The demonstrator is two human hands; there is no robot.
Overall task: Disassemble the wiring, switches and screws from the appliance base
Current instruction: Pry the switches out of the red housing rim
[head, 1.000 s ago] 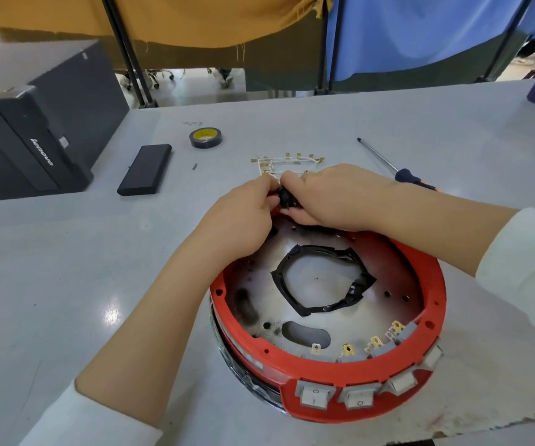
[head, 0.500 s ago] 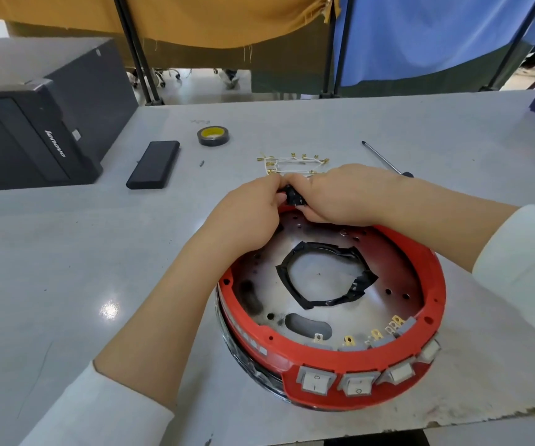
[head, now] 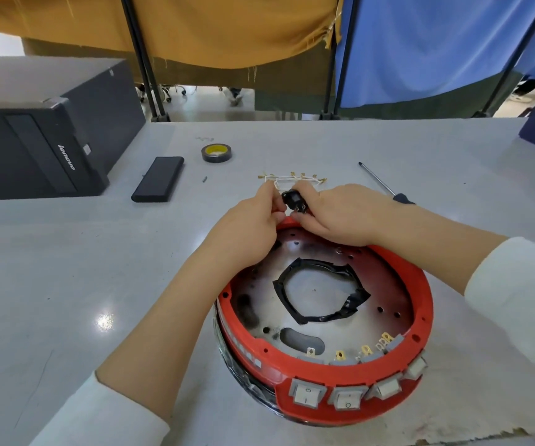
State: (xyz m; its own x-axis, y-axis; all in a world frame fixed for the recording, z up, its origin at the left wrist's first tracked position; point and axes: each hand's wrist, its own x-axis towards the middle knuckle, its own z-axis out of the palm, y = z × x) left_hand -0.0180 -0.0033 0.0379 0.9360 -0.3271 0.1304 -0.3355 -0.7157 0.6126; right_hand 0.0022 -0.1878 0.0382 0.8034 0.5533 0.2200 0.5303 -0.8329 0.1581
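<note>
Both hands are gripping a small black socket [head: 294, 201] just above the far rim of the red appliance base [head: 324, 317], the left hand [head: 250, 230] pinching one side and the right hand [head: 340, 214] the other. The loose wiring [head: 292, 179] is lying on the table [head: 66, 284] just beyond them.

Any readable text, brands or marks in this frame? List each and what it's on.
"lenovo": white lettering, running sideways, on the front of the black computer tower.
"I" and "O": on/off marks on the white rocker switches in the round red appliance base; plain on the two leftmost, unclear on the others.
Small sticker beside the logo: too small to read.
</note>
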